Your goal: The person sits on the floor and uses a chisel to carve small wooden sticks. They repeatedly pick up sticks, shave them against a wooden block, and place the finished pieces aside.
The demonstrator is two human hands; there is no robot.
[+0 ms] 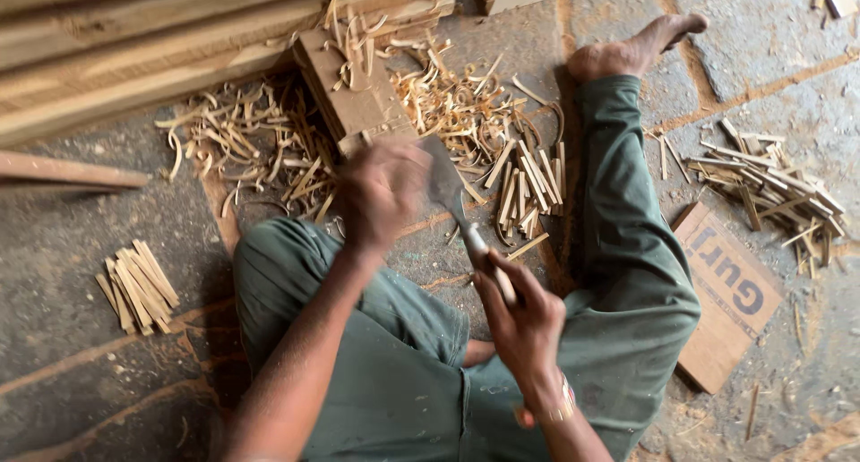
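The right hand [524, 323] is gripping a knife [452, 202] with fingers curled tight. The left hand [381, 193] is blurry above the wood block [354, 90]; I cannot tell about its fingers.

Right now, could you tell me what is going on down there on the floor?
A person sits on the stone floor. The right hand grips a broad-bladed knife; the blurred left hand is at a wooden block. Curled shavings surround the block, and cut sticks lie beside it, with more piles on either side.
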